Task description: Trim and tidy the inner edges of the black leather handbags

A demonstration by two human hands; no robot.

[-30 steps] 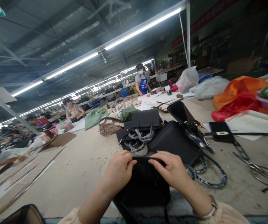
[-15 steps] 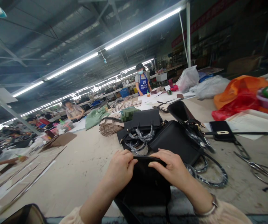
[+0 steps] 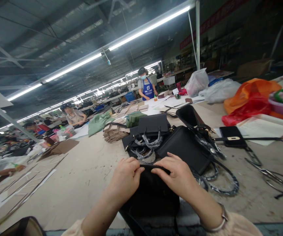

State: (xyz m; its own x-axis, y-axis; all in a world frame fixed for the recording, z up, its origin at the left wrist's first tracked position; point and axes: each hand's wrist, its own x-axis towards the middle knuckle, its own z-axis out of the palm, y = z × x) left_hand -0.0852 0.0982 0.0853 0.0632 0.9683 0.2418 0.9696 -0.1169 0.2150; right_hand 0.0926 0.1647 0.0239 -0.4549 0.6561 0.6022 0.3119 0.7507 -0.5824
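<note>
A black bag [image 3: 153, 196] stands at the table's near edge, its top rim pinched in both hands. My left hand [image 3: 127, 175] has thumb and fingers closed on the rim at its left part. On the right part of the same rim, my right hand [image 3: 177, 170] grips between thumb and fingers. Just beyond lie more black bags [image 3: 183, 147] with handles [image 3: 153, 141] wrapped in clear plastic. The inside of the held bag is too dark to make out.
Scissors [image 3: 276, 180] and a black phone-like item [image 3: 232, 136] lie right on the table [image 3: 74, 186]. Orange and red plastic bags [image 3: 252, 98] are at back right. Brown stacked pieces [image 3: 114, 132] and green cloth [image 3: 99, 123] stand beyond. A person in a blue apron [image 3: 148, 89] works across.
My right hand has shifted slightly left along the rim, closer to my left hand. The view has moved a little.
</note>
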